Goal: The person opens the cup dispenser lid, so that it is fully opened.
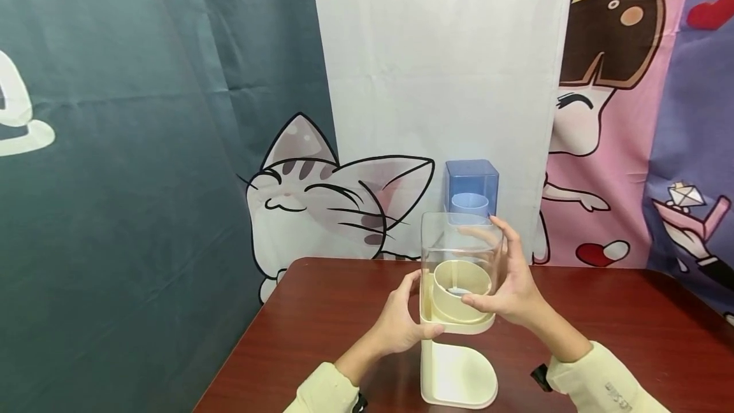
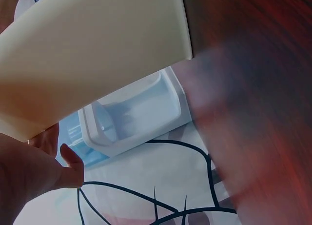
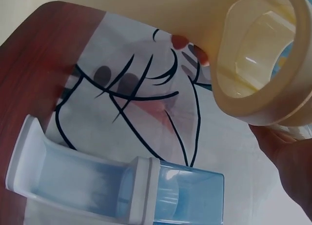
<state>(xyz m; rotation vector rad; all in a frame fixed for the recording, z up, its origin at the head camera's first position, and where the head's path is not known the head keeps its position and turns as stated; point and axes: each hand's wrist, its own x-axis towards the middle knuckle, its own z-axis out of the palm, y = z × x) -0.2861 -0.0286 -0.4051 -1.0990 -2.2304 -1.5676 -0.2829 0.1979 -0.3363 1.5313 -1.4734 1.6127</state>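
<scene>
Cream dispenser (image 1: pixel 455 314), clear-topped, upright on the red-brown surface (image 1: pixel 344 295). The left hand's (image 1: pixel 397 322) fingers grasp its left side, the right hand's (image 1: pixel 516 292) its right; a blue dispenser (image 1: pixel 472 177) stands behind.

The left wrist view is dim, hazy reflections dulling the tabletop (image 2: pixel 258 108).

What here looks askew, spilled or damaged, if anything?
Nothing stands out: the cream stand and its clear cover look straight between the left hand and right hand, the blue-topped stand behind looks upright, and no spill shows on the tabletop.
</scene>
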